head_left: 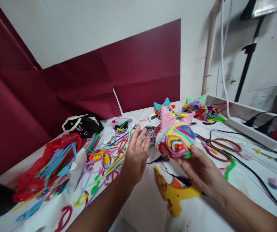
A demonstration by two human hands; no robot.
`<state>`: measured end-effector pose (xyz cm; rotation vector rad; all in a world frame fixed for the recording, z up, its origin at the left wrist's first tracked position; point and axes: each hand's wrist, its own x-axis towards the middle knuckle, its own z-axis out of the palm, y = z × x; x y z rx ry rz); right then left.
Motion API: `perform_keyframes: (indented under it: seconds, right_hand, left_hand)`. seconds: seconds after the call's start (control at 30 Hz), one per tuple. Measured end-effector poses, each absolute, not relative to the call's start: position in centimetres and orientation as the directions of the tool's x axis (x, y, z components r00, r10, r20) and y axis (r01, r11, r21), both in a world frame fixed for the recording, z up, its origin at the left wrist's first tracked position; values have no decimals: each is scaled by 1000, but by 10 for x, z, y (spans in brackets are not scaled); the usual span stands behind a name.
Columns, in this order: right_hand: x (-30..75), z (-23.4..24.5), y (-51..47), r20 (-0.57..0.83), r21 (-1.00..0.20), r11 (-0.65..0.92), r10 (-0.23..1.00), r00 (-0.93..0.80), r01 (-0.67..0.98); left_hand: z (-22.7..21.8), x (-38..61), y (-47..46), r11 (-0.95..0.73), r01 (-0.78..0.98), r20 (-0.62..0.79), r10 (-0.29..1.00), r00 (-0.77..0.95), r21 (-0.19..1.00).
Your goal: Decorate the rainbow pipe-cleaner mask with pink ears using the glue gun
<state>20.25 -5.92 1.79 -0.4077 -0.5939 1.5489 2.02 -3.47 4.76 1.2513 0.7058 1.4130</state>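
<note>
My right hand [201, 169] holds up a multicoloured pipe-cleaner figure [174, 137] with pink ears and looped stripes, fingers curled under its lower edge. My left hand [136, 154] hovers just left of the figure, palm turned toward it, fingers stretched and spread, holding nothing. Below both hands a yellow glue gun [174, 195] lies on the white table [143, 206], its black cord running off to the right.
Loose coloured pipe cleaners [104, 154] and a red plastic bag [48, 167] of them cover the left. Red-handled scissors [222, 148], finished pipe-cleaner figures [201, 112], a black pouch [85, 125] and a white tray [254, 129] with plugs lie around. Maroon paper lines the wall.
</note>
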Motion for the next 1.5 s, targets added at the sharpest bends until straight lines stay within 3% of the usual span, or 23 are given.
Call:
perform_keyframes:
  seconds: [0.4,0.57,0.73,0.93,1.17,1.4,1.5]
  right_hand:
    - [206,19,-55,137,-624,61,990,-33,-779]
    - [208,19,-53,165,-645,89,986,-25,-759]
    - [201,18,-54,156,-699,69,986,-57,-711]
    - [193,21,-54,187,-754,86,978,-88,-651]
    - [190,33,-45,135,-921,86,985,-105,-380]
    - [204,49,-41,159,-981,121,949,-272,-151]
    - [225,49,-42,107,-994,106,965,-238,-16]
  left_hand:
    - [50,24,-27,-259,-271,307,940,150,927]
    - [40,30,-23,-189,-383,265,951,157,904]
    - [37,46,-38,-75,-398,238,895,378,914]
    - [39,54,-47,-101,-435,262,908,328,895]
    - [38,47,-41,-136,-484,290,921,259,864]
    - [30,38,-38,-156,-589,347,910,226,793]
    - [25,34,-36,-147,-613,326,926,190,776]
